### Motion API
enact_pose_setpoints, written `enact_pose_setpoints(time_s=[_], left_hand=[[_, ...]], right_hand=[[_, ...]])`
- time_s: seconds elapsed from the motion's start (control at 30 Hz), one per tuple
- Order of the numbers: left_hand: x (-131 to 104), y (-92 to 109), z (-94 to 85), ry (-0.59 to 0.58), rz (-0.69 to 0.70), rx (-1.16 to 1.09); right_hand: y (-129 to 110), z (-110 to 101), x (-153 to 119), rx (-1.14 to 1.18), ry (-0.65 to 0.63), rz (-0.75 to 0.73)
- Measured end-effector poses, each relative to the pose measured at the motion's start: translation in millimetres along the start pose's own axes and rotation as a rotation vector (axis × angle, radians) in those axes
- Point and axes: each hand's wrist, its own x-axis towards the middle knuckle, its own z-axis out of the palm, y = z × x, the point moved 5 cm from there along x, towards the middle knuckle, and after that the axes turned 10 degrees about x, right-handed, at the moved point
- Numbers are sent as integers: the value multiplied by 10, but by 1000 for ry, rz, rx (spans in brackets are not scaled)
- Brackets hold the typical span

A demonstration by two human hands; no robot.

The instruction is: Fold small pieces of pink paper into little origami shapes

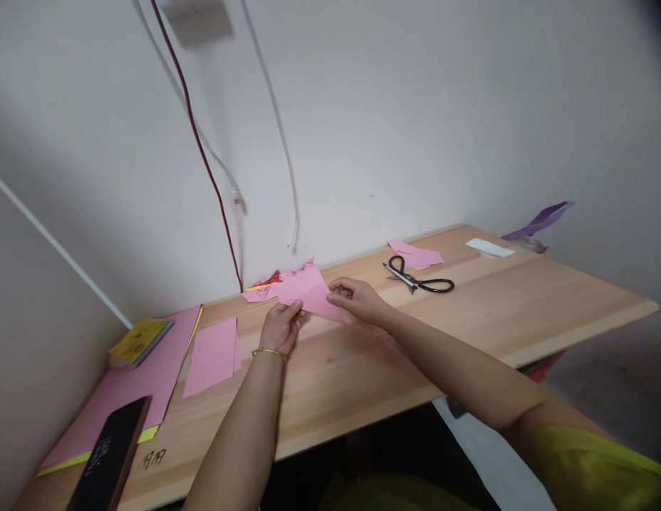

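A pink paper sheet (307,289) is held up over the wooden table, between my two hands. My left hand (282,325) pinches its lower left edge, thumb on top. At its right edge, my right hand (356,299) grips the sheet between thumb and fingers. Crumpled pink scraps (260,292) with a bit of red lie behind the sheet, against the wall. Cut pink sheets (213,355) rest flat to the left of my left hand.
Black-handled scissors (410,277) lie near pink offcuts (417,255) at the back right, with a white strip (488,248) beyond. Large pink sheets (143,383), a yellow pack (138,342) and a dark phone-like object (111,454) occupy the left of the table (362,376). Cables (194,124) hang on the wall.
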Motion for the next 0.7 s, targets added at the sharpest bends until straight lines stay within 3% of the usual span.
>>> enact_pose_setpoints(time_s=[0.23, 0.5, 0.6, 0.7], left_hand=[[-59, 87, 85, 17, 143, 231], [-127, 253, 78, 57, 202, 356], [-184, 389, 97, 66, 381, 597], [-218, 459, 132, 6, 571, 872]], right_hand=[[-11, -95, 8, -10, 76, 14], [-165, -80, -16, -113, -21, -57], [-205, -109, -8, -235, -1, -183], [-163, -87, 2, -377, -63, -290]])
